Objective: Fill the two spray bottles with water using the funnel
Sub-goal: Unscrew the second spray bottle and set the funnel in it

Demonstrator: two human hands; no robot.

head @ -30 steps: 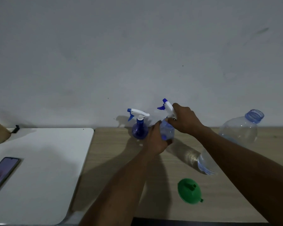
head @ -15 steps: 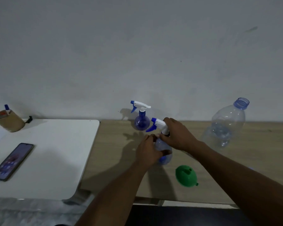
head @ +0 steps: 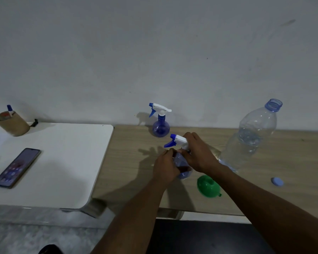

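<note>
1. Nearest the camera, on the wooden tabletop [head: 132,173], a green funnel [head: 207,186] lies wide mouth down with its spout pointing up, just beside the right forearm and holding nothing.
2. Just beyond the funnel, both hands meet on the near spray bottle [head: 182,167], which sits on the wood, its round blue body tilted a little; whether any water is inside cannot be told, since the hands cover most of it.
3. On its left side, the left hand [head: 165,166] is curled closed around the round body of that bottle.
4. At the neck, the right hand [head: 198,154] is clenched on the base of the white trigger head [head: 178,140], whose blue nozzle and lever point left.
5. Off to the right, a small blue cap [head: 277,181] lies flat on the wood, well apart from the hands.
6. Behind the right wrist stands a large clear water bottle [head: 250,138], leaning in this wide view, its blue-ringed mouth open and uncapped; it looks mostly empty, with some water low down, though the level is hard to read.
7. Farther back, near the wall, the second spray bottle [head: 161,123] stands upright with its trigger head on; its blue globe is too dark to tell what it contains.
8. Over on the left, a white table [head: 66,162] touches the wooden one and carries a smartphone [head: 17,167] lying face up, and at its far corner a tan pen holder [head: 12,123] with a few pens or markers standing in it.
</note>
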